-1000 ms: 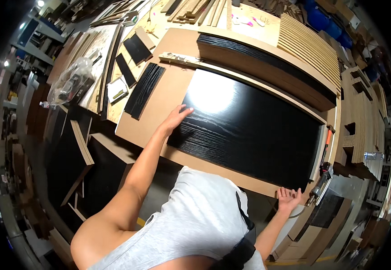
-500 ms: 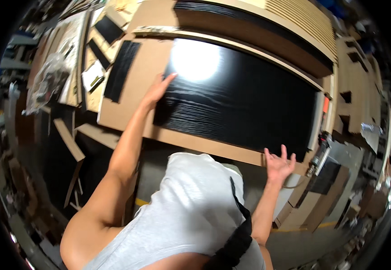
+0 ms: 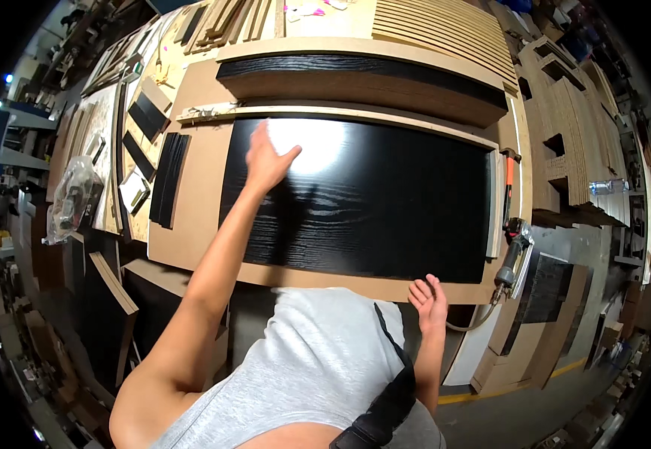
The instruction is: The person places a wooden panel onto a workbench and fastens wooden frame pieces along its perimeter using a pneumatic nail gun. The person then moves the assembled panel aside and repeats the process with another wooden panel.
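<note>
A black wood-grain panel lies flat on the brown board in front of me. Its far edge runs along a pale wooden strip, and another light strip borders its right end. Over the panel's upper left part is my left hand, open, thumb spread from the fingers; contact with the surface is hard to tell. My right hand is at the panel's near edge toward the right, fingers slightly curled and apart, holding nothing.
Behind the strip lies a long black-faced brown piece. To the right are an orange-handled hammer and a hand-held air tool with a hose. Narrow black strips lie at left; stacked brown boards stand at far right.
My left hand has gone from the panel's left edge to above its surface, farther from me. My right hand has shifted left along the near edge, its fingers less spread. The view has shifted.
</note>
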Demonstrator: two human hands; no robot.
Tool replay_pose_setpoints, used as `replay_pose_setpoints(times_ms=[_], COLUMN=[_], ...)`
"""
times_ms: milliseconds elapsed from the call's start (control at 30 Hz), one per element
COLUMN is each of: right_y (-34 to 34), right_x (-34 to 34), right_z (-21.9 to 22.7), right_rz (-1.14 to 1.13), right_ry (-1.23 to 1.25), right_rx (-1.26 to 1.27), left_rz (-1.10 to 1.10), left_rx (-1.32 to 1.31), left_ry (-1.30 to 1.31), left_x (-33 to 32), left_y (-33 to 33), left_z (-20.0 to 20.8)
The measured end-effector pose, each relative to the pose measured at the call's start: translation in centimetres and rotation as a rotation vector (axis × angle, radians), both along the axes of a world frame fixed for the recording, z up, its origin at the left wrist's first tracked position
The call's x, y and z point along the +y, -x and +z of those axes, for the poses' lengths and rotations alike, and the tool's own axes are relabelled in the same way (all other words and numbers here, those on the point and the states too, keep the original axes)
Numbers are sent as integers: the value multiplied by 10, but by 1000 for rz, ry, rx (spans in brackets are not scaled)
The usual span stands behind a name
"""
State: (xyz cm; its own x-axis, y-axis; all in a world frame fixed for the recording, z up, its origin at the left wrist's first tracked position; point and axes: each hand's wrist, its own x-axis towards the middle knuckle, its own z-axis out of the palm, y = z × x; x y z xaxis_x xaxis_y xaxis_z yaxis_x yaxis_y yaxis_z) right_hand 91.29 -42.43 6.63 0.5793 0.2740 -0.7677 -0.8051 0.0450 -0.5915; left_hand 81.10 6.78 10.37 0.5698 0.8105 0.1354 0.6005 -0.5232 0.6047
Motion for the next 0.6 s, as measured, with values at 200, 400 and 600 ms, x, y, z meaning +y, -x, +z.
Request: replay_pose_setpoints(times_ms=[200,400,600], right_y=[-24,-29,-31], right_x=[3,4,9], right_z=[2,-3,-10], right_rz=[211,176,149], right_ry=[231,236,270], right_rx=[-62,-51,-58], left_rz=[-306,-408,-509], left_rx=[101,509,490], left_ry=[-310,-415,-412], left_x=[34,107,131], left_y=[-183,-270,-279], left_z=[46,52,60])
